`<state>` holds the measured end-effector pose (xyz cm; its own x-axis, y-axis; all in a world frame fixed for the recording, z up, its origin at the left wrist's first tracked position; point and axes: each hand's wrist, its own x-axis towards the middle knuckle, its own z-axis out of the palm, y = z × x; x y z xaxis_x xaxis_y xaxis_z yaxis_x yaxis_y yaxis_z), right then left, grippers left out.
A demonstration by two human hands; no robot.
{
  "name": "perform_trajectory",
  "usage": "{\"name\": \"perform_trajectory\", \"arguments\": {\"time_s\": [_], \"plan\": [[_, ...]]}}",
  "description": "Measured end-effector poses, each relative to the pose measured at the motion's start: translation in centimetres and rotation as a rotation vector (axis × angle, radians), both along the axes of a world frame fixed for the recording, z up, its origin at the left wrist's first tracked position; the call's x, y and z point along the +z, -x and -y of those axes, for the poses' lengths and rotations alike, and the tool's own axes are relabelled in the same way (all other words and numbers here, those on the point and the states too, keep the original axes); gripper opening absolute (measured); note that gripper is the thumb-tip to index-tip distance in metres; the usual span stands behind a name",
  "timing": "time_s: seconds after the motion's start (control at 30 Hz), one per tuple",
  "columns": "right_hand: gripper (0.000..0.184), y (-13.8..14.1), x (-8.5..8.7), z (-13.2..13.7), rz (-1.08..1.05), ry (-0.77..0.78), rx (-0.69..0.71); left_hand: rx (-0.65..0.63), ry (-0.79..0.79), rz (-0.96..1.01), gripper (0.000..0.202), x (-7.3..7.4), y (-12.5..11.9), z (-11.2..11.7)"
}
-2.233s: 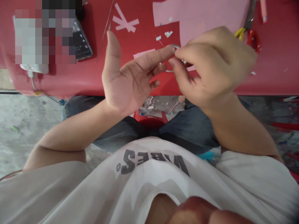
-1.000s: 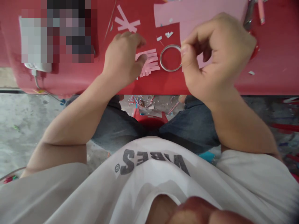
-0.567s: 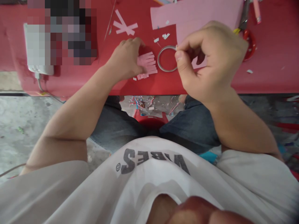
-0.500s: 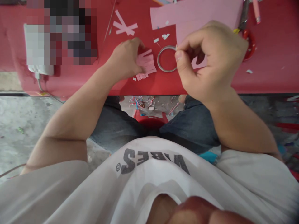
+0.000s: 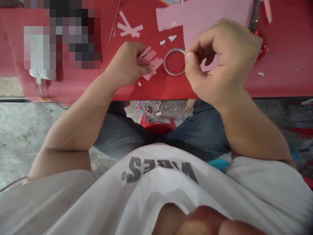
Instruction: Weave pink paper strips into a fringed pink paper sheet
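Note:
My left hand (image 5: 129,63) is closed round a loose bunch of pink paper strips (image 5: 154,62), thumb on the near side and fingers on the far side. The strips fan out to the right past the fingertips. A thin ring-shaped roll (image 5: 167,70), which looks like narrow tape, lies on the red table beside them. Thumb and forefinger of my right hand (image 5: 220,62) are pinched together at the roll's right edge. Whatever is between those fingertips is too small to make out, and I cannot tell whether they touch the roll.
Large pink paper (image 5: 207,16) lies at the back right, partly behind my right hand. Red-handled scissors (image 5: 262,49) are right of it. Crossed pink strips (image 5: 129,27) and white scraps (image 5: 172,38) lie behind. A white box with a cable (image 5: 44,74) stands left. Cuttings litter the floor.
My left hand has drawn the pink strips slightly left and they now sit tilted and more bunched in its grip. My right hand has shifted slightly right, still pinched.

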<state>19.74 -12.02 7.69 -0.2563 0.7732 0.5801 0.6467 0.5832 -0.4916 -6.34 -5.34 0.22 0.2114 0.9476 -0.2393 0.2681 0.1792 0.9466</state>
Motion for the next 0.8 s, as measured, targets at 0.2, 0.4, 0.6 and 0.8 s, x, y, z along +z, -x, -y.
{"name": "perform_trajectory", "arguments": {"time_s": [0.2,0.4,0.6,0.8], "plan": [[0.007,0.5,-0.6,-0.2,-0.234,0.099,-0.007,-0.044,-0.027,0.224,0.035,3.0,-1.5,1.6],[0.009,0.8,-1.0,-0.3,-0.381,0.259,0.116,0.009,0.02,0.412,0.016,5.2,-3.3,4.7],[0.013,0.9,-1.0,0.1,-0.364,0.358,0.198,0.038,0.036,0.423,0.014,6.2,-4.2,6.6],[0.028,1.1,-0.4,1.0,-0.4,0.319,0.208,0.06,0.009,0.387,0.019,7.0,-4.4,7.5]]}}
